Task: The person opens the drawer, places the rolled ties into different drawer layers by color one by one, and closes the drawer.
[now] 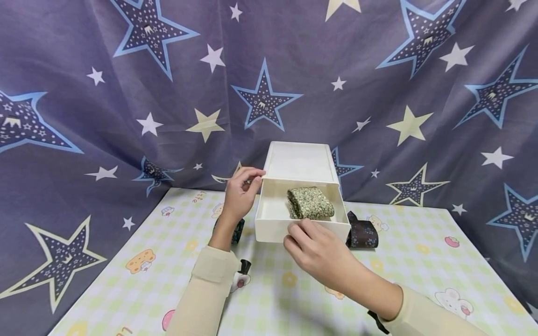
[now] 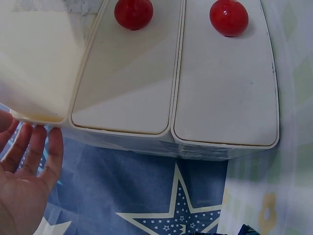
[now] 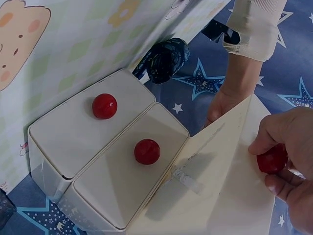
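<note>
A white drawer unit (image 1: 300, 161) stands at the back of the table, its top drawer (image 1: 271, 231) pulled out. Inside that drawer lies a folded cloth (image 1: 310, 203) with a small green and cream pattern. My right hand (image 1: 317, 249) is at the drawer's front; in the right wrist view its thumb and fingers pinch the red knob (image 3: 272, 160). My left hand (image 1: 241, 193) touches the unit's upper left edge, with fingers extended along its side in the left wrist view. Two lower drawers (image 2: 227, 88) are closed, each with a red knob.
Right of the unit is a dark folded cloth (image 1: 362, 234) with a floral pattern. Another dark patterned cloth (image 3: 166, 59) lies on the left side, partly behind my left wrist in the head view. A starry curtain (image 1: 269, 46) hangs behind the checked tablecloth (image 1: 168, 247).
</note>
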